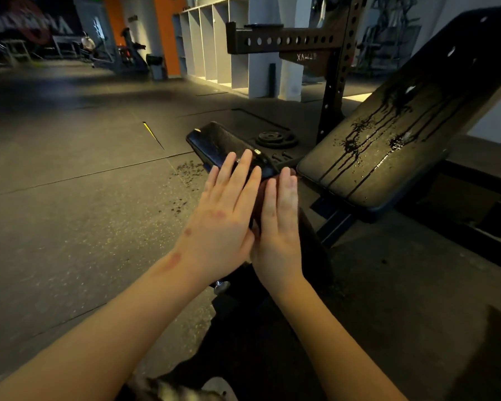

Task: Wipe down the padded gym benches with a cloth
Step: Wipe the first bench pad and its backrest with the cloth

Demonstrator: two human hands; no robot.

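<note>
A dark reddish cloth point(262, 192) is pressed between my two flat palms in the middle of the view, only a strip of it showing. My left hand point(226, 206) has straight fingers laid against the cloth from the left. My right hand point(278, 215) presses it from the right, fingers straight too. Just beyond my fingertips lies the black seat pad point(214, 140) of the bench. To the right rises the inclined black back pad point(402, 134), wet with dark streaks running down it.
A black perforated rack upright point(334, 91) and crossbar stand behind the bench, with weight plates point(275, 138) on the floor at its foot. The bench frame point(336, 224) runs under the pads. Wet spots dot the rubber floor point(70, 169) left of the seat. Grey lockers stand behind.
</note>
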